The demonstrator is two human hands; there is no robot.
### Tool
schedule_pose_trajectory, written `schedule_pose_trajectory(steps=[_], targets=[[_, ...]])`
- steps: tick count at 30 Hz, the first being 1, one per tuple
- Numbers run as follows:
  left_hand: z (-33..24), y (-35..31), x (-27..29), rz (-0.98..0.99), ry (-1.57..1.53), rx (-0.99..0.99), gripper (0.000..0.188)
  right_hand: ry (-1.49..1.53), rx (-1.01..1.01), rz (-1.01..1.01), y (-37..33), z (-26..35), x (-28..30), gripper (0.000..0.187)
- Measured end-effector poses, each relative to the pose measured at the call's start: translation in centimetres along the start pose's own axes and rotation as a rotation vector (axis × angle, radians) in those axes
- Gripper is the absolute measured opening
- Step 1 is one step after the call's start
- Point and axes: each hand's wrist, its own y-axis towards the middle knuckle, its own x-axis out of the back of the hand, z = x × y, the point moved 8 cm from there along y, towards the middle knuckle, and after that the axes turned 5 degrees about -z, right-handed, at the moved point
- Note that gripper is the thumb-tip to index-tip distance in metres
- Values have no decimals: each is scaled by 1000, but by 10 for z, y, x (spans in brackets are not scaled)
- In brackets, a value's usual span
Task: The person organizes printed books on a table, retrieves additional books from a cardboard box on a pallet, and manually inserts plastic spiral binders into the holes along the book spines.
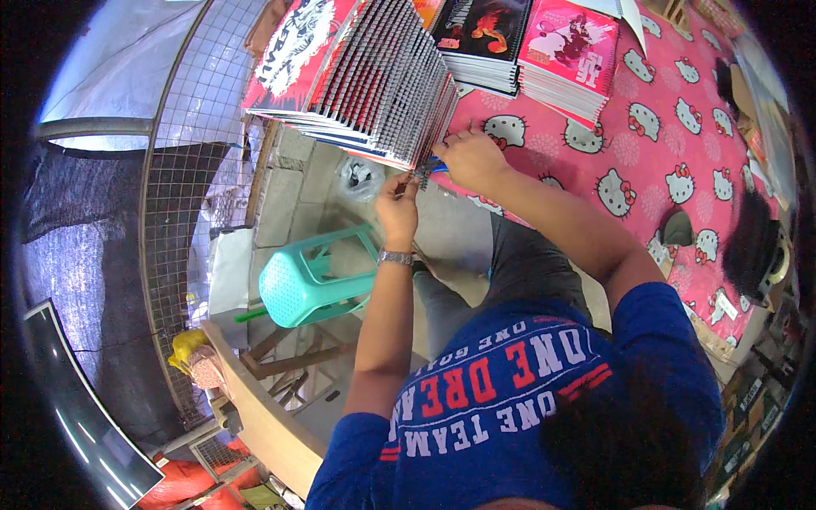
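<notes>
A tall stack of spiral-bound notebooks (pixel 387 81) sits at the table's near left edge, its coils turned toward me. At the stack's lowest corner, the fingertips of my left hand (pixel 398 204) are pinched together on the end of a dark binding coil (pixel 424 180). My right hand (pixel 473 158) is closed around a small blue-handled tool (pixel 438 167) just right of that coil end. Most of the tool lies hidden under the fingers, so its kind does not show clearly.
More notebook piles, one black-covered (pixel 480 34) and one pink-covered (pixel 571 51), stand on the pink patterned tablecloth (pixel 633 153). Below on the left is a turquoise plastic stool (pixel 293 285), with a clear plastic bag (pixel 360 178) beyond it. Wire mesh (pixel 178 170) rises at far left.
</notes>
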Motion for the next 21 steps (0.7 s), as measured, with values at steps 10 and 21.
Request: schedule_pose_trajectory(steps=[10,21], targets=[[30,1,-13,174,-714,460,15,-193,-5,-297,-21,-13,0,25],[37,7,-16,172,-532,441,10,36,-93,107,-4,-15,-25,23]])
